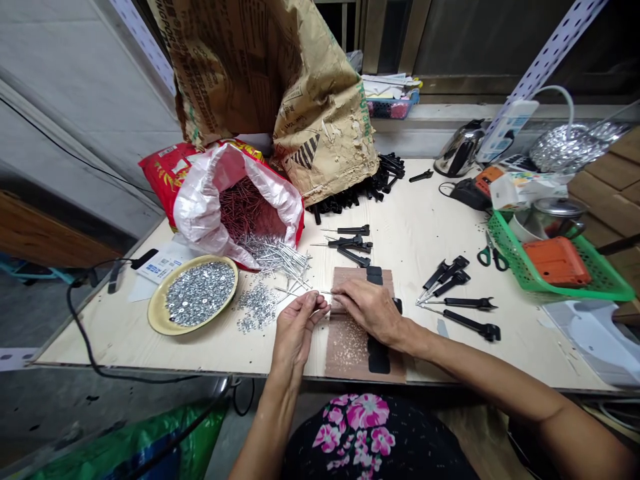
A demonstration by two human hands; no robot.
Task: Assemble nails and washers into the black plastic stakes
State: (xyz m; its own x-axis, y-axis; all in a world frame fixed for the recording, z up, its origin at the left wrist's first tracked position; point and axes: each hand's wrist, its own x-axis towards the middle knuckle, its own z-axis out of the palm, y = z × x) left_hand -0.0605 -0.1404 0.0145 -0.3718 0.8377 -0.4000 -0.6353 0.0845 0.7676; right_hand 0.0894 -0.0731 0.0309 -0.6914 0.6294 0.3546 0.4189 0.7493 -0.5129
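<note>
My left hand point(299, 325) is closed, thumb and fingertips pinched together; whatever they hold is too small to make out. Close on its right, my right hand point(370, 308) is closed over the brown board point(345, 360), with a thin metal rod point(326, 292) sticking out leftward from its fingers. A black piece point(397, 305) shows past the right hand, mostly hidden. Left of my hands lie a loose heap of silver washers point(257, 307) and a pile of silver nail-like pins point(283, 260). Black handles with metal shafts point(355, 242) lie beyond the board, and several more point(457, 319) to its right.
A yellow dish point(156, 313) of washers stands left. Behind are a red sack point(175, 180) of dark red pins and a large paper bag point(330, 127) over black handles. Scissors point(493, 253), a green basket point(555, 290) and a kettle point(460, 147) stand right. A cable point(85, 333) crosses the left edge.
</note>
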